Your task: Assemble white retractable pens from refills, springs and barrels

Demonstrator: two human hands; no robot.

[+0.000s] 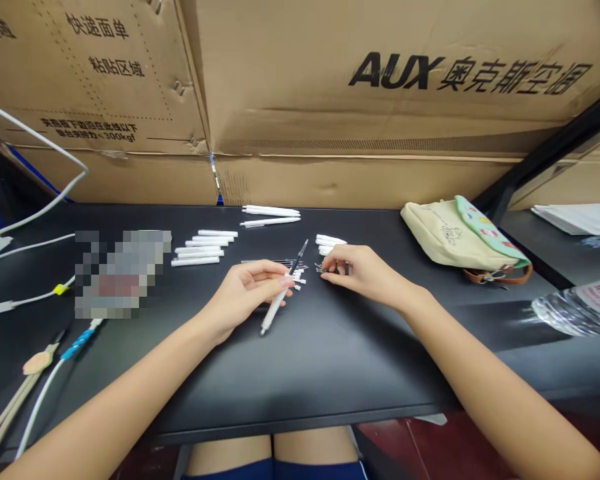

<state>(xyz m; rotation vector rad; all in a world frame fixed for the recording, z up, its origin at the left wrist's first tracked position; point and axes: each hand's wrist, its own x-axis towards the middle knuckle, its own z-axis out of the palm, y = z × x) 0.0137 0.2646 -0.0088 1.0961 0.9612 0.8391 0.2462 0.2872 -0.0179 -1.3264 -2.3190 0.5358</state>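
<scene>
My left hand is closed around a white pen barrel held at a slant, with a dark refill standing out of its upper end. My right hand rests on the table to the right, fingertips pinched at some tiny metallic pieces; what it grips is too small to make out. Just behind that hand lie several short white tubes. Between the hands are small white pieces, partly hidden by my left fingers. Thin dark refills lie behind my left hand.
White pen barrels lie at left, and white pens at the back. A cream pouch and clear bottle are on the right. Cables and a blurred-out object occupy the left. Cardboard boxes stand behind.
</scene>
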